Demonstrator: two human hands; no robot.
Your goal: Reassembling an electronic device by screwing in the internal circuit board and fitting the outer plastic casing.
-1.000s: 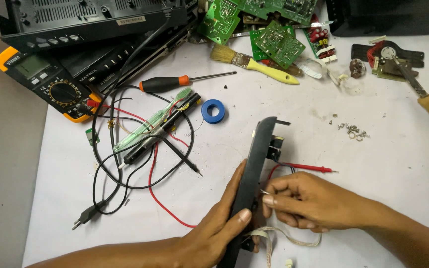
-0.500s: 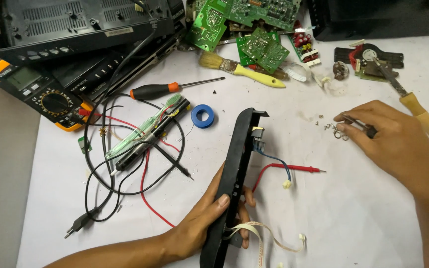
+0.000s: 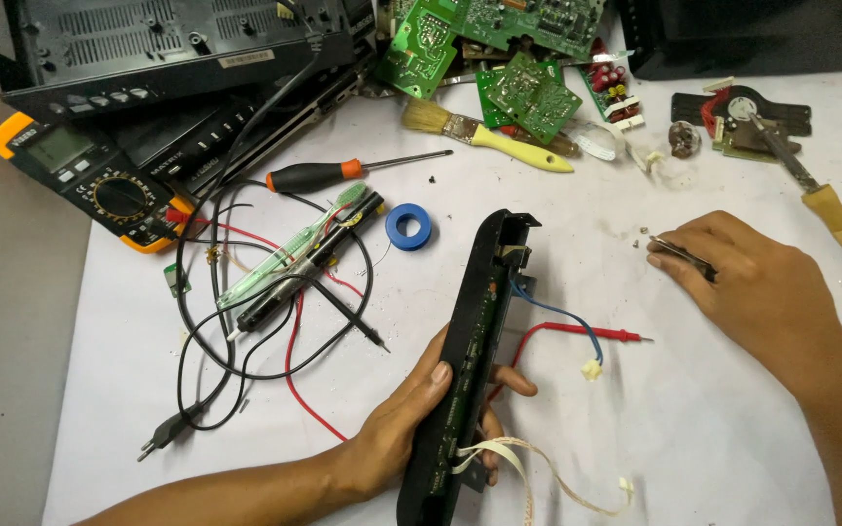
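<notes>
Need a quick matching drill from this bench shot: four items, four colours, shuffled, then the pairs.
Things:
1. tape roll
2. brush handle
3. multimeter casing
4. long panel in the left hand

Colours:
A. yellow
B. black
C. blue
D. orange

Pairs: 1-C, 2-A, 3-D, 4-B

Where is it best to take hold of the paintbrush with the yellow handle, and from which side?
Probably by the yellow handle, right of the metal ferrule, coming from above. The paintbrush lies flat on the white sheet, bristles pointing left toward the green circuit board; the handle's right half has free space on both sides.
</notes>
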